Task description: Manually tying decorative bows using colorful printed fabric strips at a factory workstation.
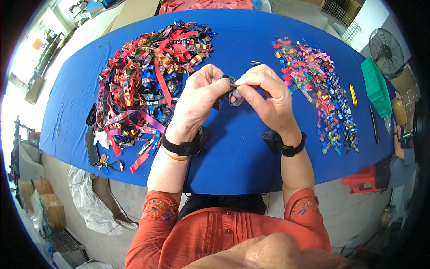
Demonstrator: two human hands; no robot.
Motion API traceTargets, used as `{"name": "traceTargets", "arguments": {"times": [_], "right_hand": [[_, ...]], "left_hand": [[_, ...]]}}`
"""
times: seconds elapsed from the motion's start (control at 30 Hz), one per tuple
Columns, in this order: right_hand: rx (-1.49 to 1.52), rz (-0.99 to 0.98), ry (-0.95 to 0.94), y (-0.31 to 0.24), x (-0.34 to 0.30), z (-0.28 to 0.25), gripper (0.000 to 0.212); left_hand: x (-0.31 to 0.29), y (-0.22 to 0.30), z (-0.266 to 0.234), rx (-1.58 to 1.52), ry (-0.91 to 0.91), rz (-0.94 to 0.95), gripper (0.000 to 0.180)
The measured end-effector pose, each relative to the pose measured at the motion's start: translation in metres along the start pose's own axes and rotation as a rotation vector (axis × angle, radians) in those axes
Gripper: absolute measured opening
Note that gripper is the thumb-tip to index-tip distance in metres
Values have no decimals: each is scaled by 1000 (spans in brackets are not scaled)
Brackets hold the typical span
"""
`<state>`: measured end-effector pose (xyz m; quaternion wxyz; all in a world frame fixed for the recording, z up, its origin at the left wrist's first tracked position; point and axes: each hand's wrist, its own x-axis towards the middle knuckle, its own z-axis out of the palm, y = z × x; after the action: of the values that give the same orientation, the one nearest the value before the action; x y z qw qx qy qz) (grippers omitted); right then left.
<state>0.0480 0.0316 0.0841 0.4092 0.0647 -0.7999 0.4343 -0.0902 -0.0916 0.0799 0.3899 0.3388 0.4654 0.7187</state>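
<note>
Over the middle of the blue table, a short dark patterned ribbon [236,97] is bent into a small loop between my hands. The fingers of my left hand [200,92] pinch it on one side. From the other side, the thumb and forefinger of my right hand [268,92] close on it, almost touching the left fingertips. A big tangled heap of colourful printed ribbons [134,80] lies left of my left hand. Right of my right hand spread many short, multicoloured ribbon pieces [322,89]. One small dark piece [255,63] rests just beyond my right hand.
On the right are a yellow cutter [353,94], a thin black rod [374,124] and a green bin [376,87], with a fan [386,51] behind. A black case [92,147] lies at the left edge. A red stool [360,179] stands beside another person [401,157].
</note>
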Motion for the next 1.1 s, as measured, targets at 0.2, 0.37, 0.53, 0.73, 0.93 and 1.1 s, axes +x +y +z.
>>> {"name": "traceTargets", "arguments": {"times": [0.2, 0.37, 0.53, 0.73, 0.93, 1.1], "right_hand": [[-141, -122, -57, -3, 1, -8, 17], [-213, -140, -88, -6, 4, -12, 20], [-245, -183, -95, -4, 3, -15, 22], [-227, -125, -67, -5, 2, -14, 20], [-157, -68, -58, -3, 0, -16, 28], [101, 291, -91, -8, -2, -16, 48]], "left_hand": [[3, 2, -4, -101, -26, -45, 14], [6, 3, -13, -133, -36, -94, 12], [3, 10, -13, -191, -119, -131, 13], [2, 10, -13, -41, -168, -70, 21], [0, 10, -7, -49, -120, -11, 27], [0, 9, -3, -29, -103, -15, 29]]}}
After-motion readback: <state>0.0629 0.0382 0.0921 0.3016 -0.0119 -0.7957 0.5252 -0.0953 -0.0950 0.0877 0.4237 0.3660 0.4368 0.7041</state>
